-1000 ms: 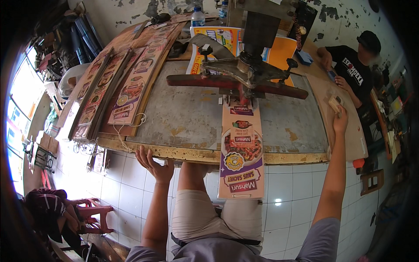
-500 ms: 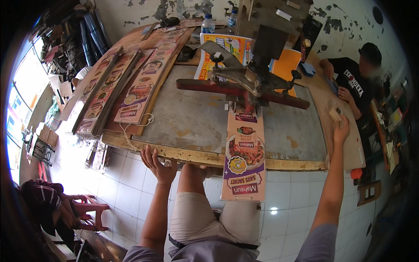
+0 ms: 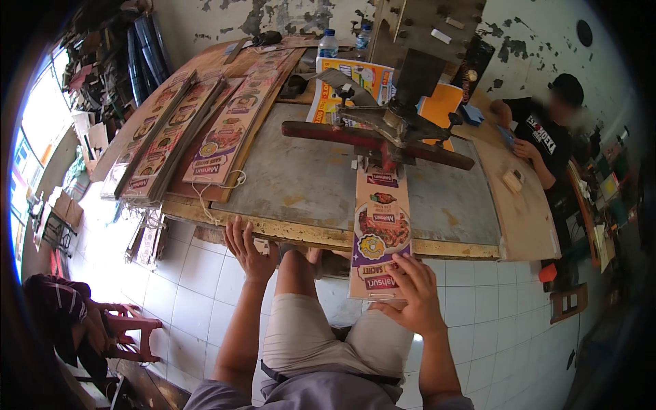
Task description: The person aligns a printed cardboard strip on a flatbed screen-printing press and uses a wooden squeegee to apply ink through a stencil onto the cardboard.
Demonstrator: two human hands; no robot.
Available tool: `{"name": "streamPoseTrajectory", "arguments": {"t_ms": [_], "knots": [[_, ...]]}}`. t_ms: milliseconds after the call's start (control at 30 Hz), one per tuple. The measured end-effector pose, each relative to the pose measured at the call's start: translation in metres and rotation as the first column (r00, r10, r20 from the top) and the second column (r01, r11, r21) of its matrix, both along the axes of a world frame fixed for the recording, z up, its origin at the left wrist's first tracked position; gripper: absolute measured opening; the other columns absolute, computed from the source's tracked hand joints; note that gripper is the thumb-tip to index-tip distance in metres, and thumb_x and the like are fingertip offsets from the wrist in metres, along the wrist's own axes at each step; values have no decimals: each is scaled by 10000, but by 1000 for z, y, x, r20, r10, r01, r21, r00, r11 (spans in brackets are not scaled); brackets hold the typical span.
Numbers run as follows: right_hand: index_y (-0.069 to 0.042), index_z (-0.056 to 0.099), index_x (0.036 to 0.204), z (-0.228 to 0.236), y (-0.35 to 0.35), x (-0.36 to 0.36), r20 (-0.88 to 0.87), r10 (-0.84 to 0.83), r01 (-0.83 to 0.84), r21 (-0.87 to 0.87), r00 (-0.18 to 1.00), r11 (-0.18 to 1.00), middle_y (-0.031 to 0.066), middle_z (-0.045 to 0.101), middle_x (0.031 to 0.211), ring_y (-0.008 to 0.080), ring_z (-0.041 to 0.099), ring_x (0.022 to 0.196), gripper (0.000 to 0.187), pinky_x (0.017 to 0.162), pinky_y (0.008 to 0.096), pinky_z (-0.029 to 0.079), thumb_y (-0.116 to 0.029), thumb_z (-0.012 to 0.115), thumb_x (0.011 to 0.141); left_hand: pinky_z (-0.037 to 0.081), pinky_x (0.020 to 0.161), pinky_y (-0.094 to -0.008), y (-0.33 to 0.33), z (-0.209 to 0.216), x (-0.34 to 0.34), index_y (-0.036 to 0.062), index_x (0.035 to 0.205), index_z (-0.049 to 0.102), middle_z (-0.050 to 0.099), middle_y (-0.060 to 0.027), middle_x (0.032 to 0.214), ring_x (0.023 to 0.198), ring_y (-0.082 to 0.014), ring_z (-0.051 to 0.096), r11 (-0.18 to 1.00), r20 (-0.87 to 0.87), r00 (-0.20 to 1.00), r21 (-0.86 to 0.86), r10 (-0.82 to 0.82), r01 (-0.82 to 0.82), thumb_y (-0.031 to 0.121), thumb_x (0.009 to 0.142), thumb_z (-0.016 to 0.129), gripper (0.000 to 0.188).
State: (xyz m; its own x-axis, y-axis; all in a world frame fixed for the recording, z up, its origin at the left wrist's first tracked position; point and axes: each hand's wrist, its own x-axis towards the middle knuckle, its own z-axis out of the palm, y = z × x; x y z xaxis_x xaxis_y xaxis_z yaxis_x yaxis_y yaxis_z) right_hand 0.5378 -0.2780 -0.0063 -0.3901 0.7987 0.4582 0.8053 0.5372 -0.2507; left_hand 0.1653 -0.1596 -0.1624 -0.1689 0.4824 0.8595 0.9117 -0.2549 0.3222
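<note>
A long printed strip, or stack of strips, (image 3: 380, 212) with pictures of food lies under the press's red crossbar (image 3: 335, 134). Its near end sticks out past the table edge, over my lap. At that end's right corner is my right hand (image 3: 418, 301), fingers stretched across the printed face and thumb spread near the end edge. My left hand (image 3: 250, 253) rests with fingers apart at the worn front edge of the table (image 3: 301, 237). On the right side of the table sits a small pale block (image 3: 513, 180), apart from my hands.
Bundles of similar printed strips (image 3: 171, 140) lie on the left of the table. Two water bottles (image 3: 328, 44) and colourful printed sheets (image 3: 369, 75) stand behind the press. A co-worker (image 3: 543, 130) handles something blue at the right. A red stool (image 3: 133, 331) is at the lower left.
My right hand has let go of the pale block and moved left to the near end of the printed strip. My left hand stays at the table edge.
</note>
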Motion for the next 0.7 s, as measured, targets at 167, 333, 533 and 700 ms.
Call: {"name": "streamPoseTrajectory", "arguments": {"t_ms": [167,333,533,700], "knots": [[-117,637,1492,2,-11,-15,61,-40,42,-35,997,999,120,559,1598,337,513,1490,724,1186,518,422,-319,885,842,218,1299,-651,-11,13,-1,55,1528,484,436,-219,1658,1566,-508,328,999,7,1000,-43,-26,26,175,842,762,750],[-118,626,1506,5,-16,-26,57,-66,69,-47,996,996,120,538,1619,344,489,1511,713,1218,531,408,-140,857,832,204,1316,-615,-23,27,-1,59,1554,453,427,-194,1667,1594,-470,305,991,26,998,-121,-62,65,91,854,718,749],[-71,629,1494,1,-9,-21,57,-76,77,-7,995,997,128,537,1617,364,481,1513,678,1226,536,395,-47,788,835,292,1241,-567,-41,77,4,63,1421,619,616,-155,1474,1463,-404,483,987,104,993,-148,-54,70,123,882,676,545],[-70,606,1520,-8,-4,-17,41,-75,76,-34,996,996,133,506,1646,378,451,1532,706,1237,553,382,-4,752,833,350,1201,-515,6,153,41,59,1384,644,657,-169,1390,1347,-387,562,859,117,898,-262,-424,439,140,969,615,424]]}}
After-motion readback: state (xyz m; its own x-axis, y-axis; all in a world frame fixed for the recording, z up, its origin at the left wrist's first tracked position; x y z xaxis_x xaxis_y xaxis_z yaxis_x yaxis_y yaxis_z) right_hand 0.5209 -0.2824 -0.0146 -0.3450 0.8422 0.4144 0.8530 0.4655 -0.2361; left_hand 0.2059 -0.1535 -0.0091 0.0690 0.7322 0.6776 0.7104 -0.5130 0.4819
